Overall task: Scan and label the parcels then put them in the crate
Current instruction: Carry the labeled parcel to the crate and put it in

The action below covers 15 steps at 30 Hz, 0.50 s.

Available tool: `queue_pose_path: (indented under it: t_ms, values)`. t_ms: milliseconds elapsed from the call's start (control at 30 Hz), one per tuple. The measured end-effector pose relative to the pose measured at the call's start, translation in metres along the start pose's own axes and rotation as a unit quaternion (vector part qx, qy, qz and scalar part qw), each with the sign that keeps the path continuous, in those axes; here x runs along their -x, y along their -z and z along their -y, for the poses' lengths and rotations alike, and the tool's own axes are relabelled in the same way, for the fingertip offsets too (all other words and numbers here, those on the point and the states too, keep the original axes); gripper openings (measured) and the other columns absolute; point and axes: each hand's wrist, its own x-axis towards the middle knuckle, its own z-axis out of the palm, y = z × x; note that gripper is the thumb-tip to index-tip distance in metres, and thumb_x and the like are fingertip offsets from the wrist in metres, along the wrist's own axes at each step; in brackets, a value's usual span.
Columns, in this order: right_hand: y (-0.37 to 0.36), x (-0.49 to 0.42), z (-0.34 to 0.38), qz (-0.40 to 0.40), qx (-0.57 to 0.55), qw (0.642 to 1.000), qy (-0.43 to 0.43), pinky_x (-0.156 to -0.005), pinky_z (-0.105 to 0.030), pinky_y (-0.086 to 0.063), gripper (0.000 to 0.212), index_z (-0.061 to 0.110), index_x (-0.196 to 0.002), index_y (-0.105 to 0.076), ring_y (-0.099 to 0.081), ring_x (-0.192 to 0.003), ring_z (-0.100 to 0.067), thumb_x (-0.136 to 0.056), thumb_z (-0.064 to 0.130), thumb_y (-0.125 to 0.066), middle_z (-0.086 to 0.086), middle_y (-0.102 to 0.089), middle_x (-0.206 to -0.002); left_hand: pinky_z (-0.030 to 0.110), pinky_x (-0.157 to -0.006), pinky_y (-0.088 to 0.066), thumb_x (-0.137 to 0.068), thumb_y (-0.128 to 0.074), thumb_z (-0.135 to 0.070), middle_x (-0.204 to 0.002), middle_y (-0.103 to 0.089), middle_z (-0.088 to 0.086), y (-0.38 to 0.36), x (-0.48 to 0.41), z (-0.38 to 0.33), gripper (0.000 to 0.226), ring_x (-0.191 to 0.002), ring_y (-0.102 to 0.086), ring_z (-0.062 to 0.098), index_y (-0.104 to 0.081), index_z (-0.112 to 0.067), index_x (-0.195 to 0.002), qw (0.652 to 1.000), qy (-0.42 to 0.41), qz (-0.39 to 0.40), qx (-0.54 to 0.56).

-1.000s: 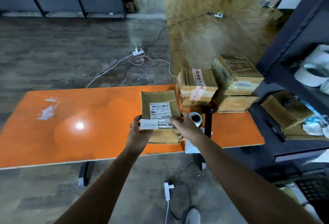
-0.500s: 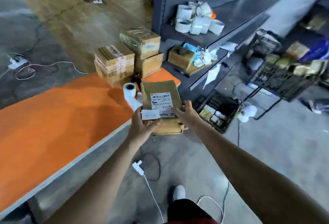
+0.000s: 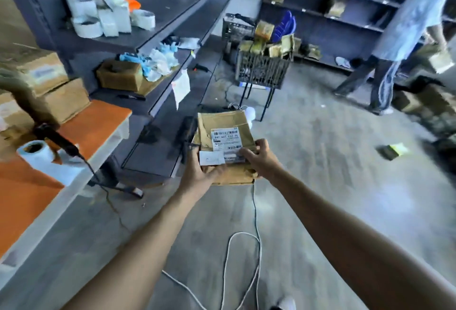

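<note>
Holding a parcel [image 3: 223, 122] above the floor [image 3: 320, 186]
Both grasp it: left hand [image 3: 197, 174] at near-left edge; right hand [image 3: 261, 159] at near-right corner; crate [image 3: 264, 68] stands far right.

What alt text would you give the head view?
Both hands hold a brown parcel out over the grey floor, left hand at its near-left corner, right hand on its right edge; a barcode label and a small white label sit on top. Ahead stands a dark crate heaped with parcels; the orange table lies to the left.
</note>
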Motion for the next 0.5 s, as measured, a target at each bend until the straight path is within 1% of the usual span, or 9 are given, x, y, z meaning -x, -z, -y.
queue_pose_path:
  t_ms: [67, 133, 167, 200, 267, 367, 400, 467, 500]
  values:
    - [0.034, -0.002, -0.027, -0.01, -0.013, 1.0, -0.018, -0.07, -0.037, -0.051, 0.05, 0.016, -0.117, -0.044, -0.064, -0.088, -0.025, -0.081, 0.04, -0.07, -0.006, -0.066, -0.1, 0.008, -0.083, -0.047, -0.076, -0.083, -0.019, -0.125, -0.055, 0.001, -0.04, 0.001, -0.006, 0.074, -0.103, -0.059, -0.003, -0.037, -0.012, -0.134, 1.0, 0.012, 0.022, -0.017]
    - [0.069, -0.005, -0.056, -0.023, -0.03, 0.999, -0.032, -0.075, -0.041, -0.053, 0.048, 0.02, -0.114, -0.044, -0.064, -0.087, -0.022, -0.079, 0.041, -0.069, -0.002, -0.066, -0.096, 0.033, -0.102, -0.046, -0.075, -0.083, -0.025, -0.135, -0.053, 0.008, -0.081, -0.002, -0.011, 0.083, -0.119, -0.055, 0.017, -0.034, -0.01, -0.141, 0.998, 0.015, 0.039, -0.038]
    - [0.09, -0.009, -0.073, -0.029, -0.037, 0.998, -0.035, -0.075, -0.041, -0.054, 0.047, 0.021, -0.113, -0.044, -0.064, -0.086, -0.021, -0.078, 0.041, -0.068, 0.0, -0.066, -0.093, 0.04, -0.105, -0.044, -0.075, -0.083, -0.026, -0.137, -0.051, 0.011, -0.108, -0.003, -0.013, 0.086, -0.123, -0.052, 0.022, -0.033, -0.009, -0.142, 0.998, 0.016, 0.049, -0.045]
    - [0.109, -0.014, -0.089, -0.034, -0.045, 0.998, -0.038, -0.076, -0.041, -0.054, 0.046, 0.021, -0.112, -0.043, -0.065, -0.086, -0.021, -0.079, 0.041, -0.068, 0.002, -0.065, -0.091, 0.042, -0.107, -0.042, -0.075, -0.083, -0.026, -0.138, -0.05, 0.012, -0.133, -0.005, -0.016, 0.088, -0.125, -0.051, 0.023, -0.031, -0.008, -0.143, 0.997, 0.018, 0.058, -0.05]
    - [0.153, -0.024, -0.128, -0.046, -0.066, 0.996, -0.042, -0.075, -0.041, -0.054, 0.045, 0.021, -0.112, -0.042, -0.065, -0.086, -0.021, -0.081, 0.039, -0.068, 0.003, -0.063, -0.091, 0.03, -0.104, -0.042, -0.074, -0.083, -0.026, -0.138, -0.05, 0.01, -0.191, -0.006, -0.017, 0.089, -0.124, -0.05, 0.018, -0.031, -0.008, -0.143, 0.995, 0.025, 0.072, -0.071]
    - [0.218, -0.04, -0.185, -0.056, -0.09, 0.993, -0.051, -0.065, -0.032, -0.049, 0.041, 0.021, -0.11, -0.041, -0.062, -0.079, -0.015, -0.084, 0.038, -0.068, 0.006, -0.061, -0.089, 0.0, -0.079, -0.037, -0.074, -0.083, -0.021, -0.116, -0.052, -0.009, -0.276, -0.006, -0.023, 0.085, -0.106, -0.054, 0.004, -0.034, -0.005, -0.141, 0.991, 0.016, 0.088, -0.102]
    - [0.241, -0.043, -0.204, -0.058, -0.097, 0.992, -0.057, -0.063, -0.03, -0.047, 0.04, 0.021, -0.11, -0.041, -0.061, -0.077, -0.013, -0.084, 0.037, -0.067, 0.008, -0.06, -0.088, -0.005, -0.073, -0.034, -0.075, -0.083, -0.019, -0.111, -0.051, -0.012, -0.306, -0.005, -0.027, 0.082, -0.099, -0.053, -0.002, -0.037, -0.005, -0.14, 0.99, 0.015, 0.091, -0.107]
    - [0.276, -0.047, -0.232, -0.057, -0.112, 0.99, -0.065, -0.061, -0.029, -0.048, 0.04, 0.02, -0.111, -0.041, -0.06, -0.075, -0.011, -0.085, 0.036, -0.067, 0.008, -0.06, -0.088, -0.002, -0.074, -0.035, -0.079, -0.08, -0.024, -0.119, -0.053, -0.006, -0.351, -0.003, -0.037, 0.077, -0.1, -0.052, 0.002, -0.037, -0.01, -0.141, 0.989, 0.033, 0.094, -0.107]
    - [0.295, -0.05, -0.244, -0.054, -0.119, 0.989, -0.072, -0.063, -0.03, -0.049, 0.04, 0.019, -0.112, -0.041, -0.061, -0.077, -0.013, -0.085, 0.035, -0.067, 0.005, -0.061, -0.09, 0.005, -0.08, -0.037, -0.081, -0.078, -0.027, -0.127, -0.053, -0.001, -0.373, -0.004, -0.042, 0.075, -0.105, -0.052, 0.006, -0.037, -0.014, -0.142, 0.988, 0.053, 0.094, -0.107]
